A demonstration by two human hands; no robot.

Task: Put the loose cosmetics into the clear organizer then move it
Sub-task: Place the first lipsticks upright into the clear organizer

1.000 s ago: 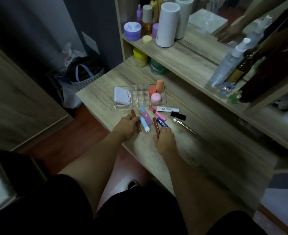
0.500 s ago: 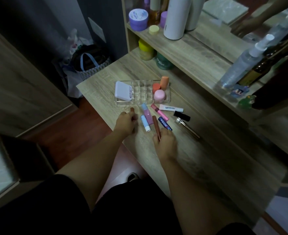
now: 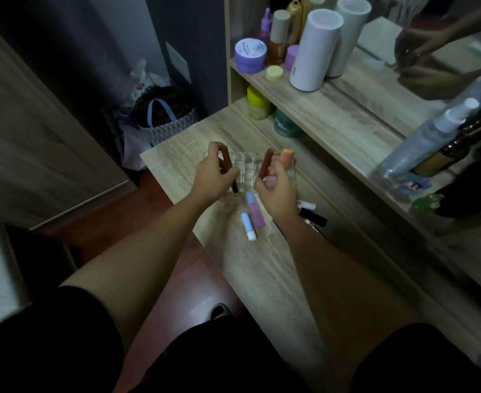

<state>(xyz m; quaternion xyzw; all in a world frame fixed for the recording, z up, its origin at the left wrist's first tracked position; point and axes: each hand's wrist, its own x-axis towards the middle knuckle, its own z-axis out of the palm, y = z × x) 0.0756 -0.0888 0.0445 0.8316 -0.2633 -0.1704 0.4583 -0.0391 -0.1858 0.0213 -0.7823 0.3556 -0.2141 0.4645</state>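
Note:
The clear organizer point(image 3: 246, 168) sits on the wooden desk point(image 3: 262, 273), partly hidden by both hands. My left hand point(image 3: 212, 178) grips a brown lipstick tube point(image 3: 228, 168) over the organizer's left side. My right hand point(image 3: 277, 191) holds a second brown tube point(image 3: 265, 165) above its right side, beside an upright orange sponge point(image 3: 287, 158). On the desk below lie a pink-and-blue tube point(image 3: 255, 211), a small white-and-blue lip balm point(image 3: 248, 226), a white tube point(image 3: 307, 206) and a black tube point(image 3: 314, 218).
A shelf point(image 3: 333, 109) behind the organizer holds a purple jar point(image 3: 250, 55), a tall white cylinder point(image 3: 314, 49), a yellow jar point(image 3: 258, 104), a green jar point(image 3: 286, 126) and a spray bottle point(image 3: 429, 137). A mirror stands at the right. A woven bag point(image 3: 165, 117) sits on the floor left of the desk.
Both hands have lifted off the desk, each with a brown tube, and moved up over the organizer. The camera has tilted and moved closer.

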